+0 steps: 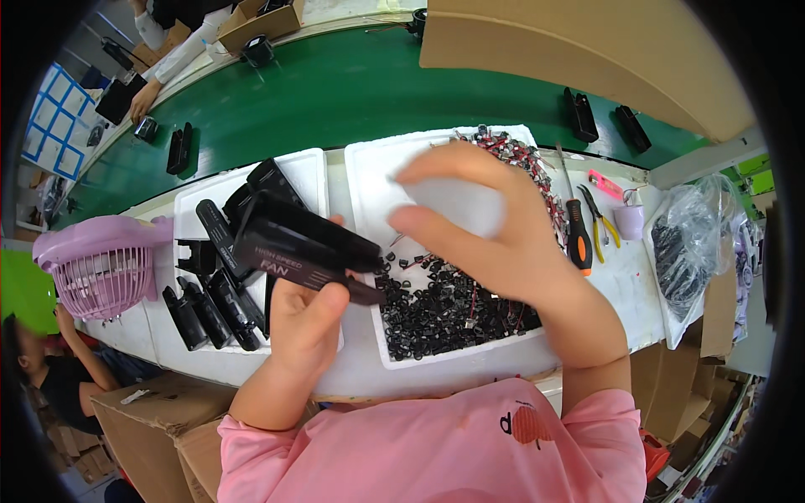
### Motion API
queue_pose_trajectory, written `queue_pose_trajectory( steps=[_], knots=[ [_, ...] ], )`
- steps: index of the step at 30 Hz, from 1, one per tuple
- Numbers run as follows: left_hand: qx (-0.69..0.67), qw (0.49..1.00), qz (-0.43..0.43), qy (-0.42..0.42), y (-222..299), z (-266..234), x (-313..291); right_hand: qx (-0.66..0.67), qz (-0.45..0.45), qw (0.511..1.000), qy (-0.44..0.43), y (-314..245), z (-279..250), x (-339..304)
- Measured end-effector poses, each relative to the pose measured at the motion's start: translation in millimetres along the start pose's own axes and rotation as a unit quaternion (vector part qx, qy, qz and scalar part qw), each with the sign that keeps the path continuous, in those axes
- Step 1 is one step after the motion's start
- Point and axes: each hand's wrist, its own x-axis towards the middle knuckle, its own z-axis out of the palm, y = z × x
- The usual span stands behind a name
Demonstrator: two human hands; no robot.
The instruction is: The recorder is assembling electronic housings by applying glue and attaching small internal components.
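My left hand grips a black plastic housing, long and trough-shaped with pale printing on its side, and holds it tilted above the worktop. My right hand is raised over the right foam tray, slightly blurred, thumb and forefinger apart with nothing visible between them. Below it, small black plastic parts heap in the tray's near half. Small wired pieces with red and black leads pile along its far right side. To the left, another white foam tray holds several similar black housings.
A green belt runs behind the trays, carrying several black housings. A screwdriver and yellow-handled pliers lie right. A lilac fan stands left. Cardboard overhangs the belt. A co-worker's hand rests far left.
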Motion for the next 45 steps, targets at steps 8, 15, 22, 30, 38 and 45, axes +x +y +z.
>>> queue_pose_trajectory(
  steps=[8, 15, 22, 30, 38, 45],
  knots=[
    [0.070, 0.993, 0.075, 0.052, 10, 6, 2, -0.317, 0.030, 0.913, -0.257, 75, 33, 37],
    [0.016, 0.990, 0.140, -0.029, 9, -2, 4, -0.412, -0.042, 0.870, -0.266, 33, 21, 19],
    [-0.097, 0.991, 0.027, -0.093, 12, 1, 5, -0.282, 0.027, 0.913, -0.294, 32, 38, -38],
    [0.015, 0.998, 0.052, -0.020, 5, 11, 3, -0.269, 0.028, 0.933, -0.237, 22, 45, -45],
    [-0.059, 0.992, -0.083, -0.080, 7, -2, 6, -0.099, 0.071, 0.989, -0.087, 18, 19, -26],
    [-0.141, 0.975, -0.124, -0.115, -2, -1, 6, -0.059, 0.019, 0.997, -0.043, 18, 18, -28]
  ],
)
